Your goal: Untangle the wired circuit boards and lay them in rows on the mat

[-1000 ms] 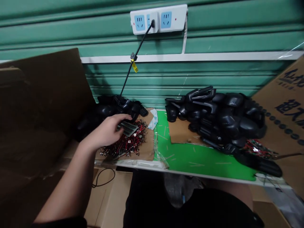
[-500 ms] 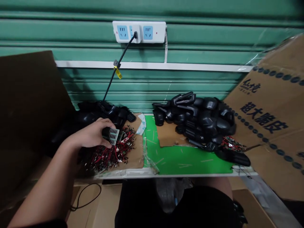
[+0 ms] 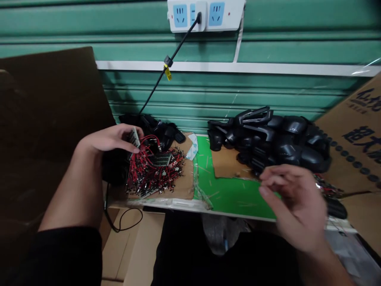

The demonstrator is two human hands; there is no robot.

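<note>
My left hand point(image 3: 116, 138) pinches a circuit board panel point(image 3: 135, 137) between thumb and fingers, tilted on edge, with red wires hanging from it. Below it spreads a heap of red and black wired boards point(image 3: 157, 180) on a cardboard sheet point(image 3: 187, 186). Another board panel point(image 3: 162, 160) lies on that heap. My right hand point(image 3: 297, 202) hovers over the right front of the green mat point(image 3: 232, 198), fingers loosely curled, thumb apart from them, nothing visible in it. Beyond it is a pile of black plastic shells point(image 3: 285, 143).
More black shells point(image 3: 160, 129) lie behind the wired heap. Cardboard flaps stand at the left point(image 3: 53, 119) and right point(image 3: 357, 151). A power strip point(image 3: 206, 16) hangs on the green wall, and its black cable point(image 3: 153, 93) runs down behind the left pile. White slivers dot the mat.
My left hand has lifted the board panel and tilted it, and its red wires now show. My right hand has come into view at the right. The camera view has shifted.
</note>
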